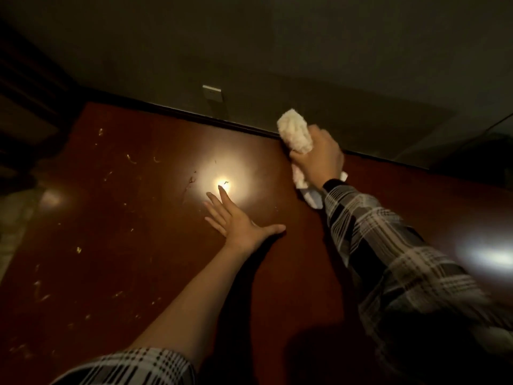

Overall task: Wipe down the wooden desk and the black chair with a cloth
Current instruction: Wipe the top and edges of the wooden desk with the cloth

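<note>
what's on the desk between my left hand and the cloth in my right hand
Only bare wooden desk shows between the left hand and the cloth gripped by the right hand, in the head view.

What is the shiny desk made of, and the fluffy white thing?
The desk looks like reddish-brown wood with a glossy finish: it mirrors a bright light. The cloth in the right hand looks like soft terry fabric, judging by its nubbly surface.
</note>
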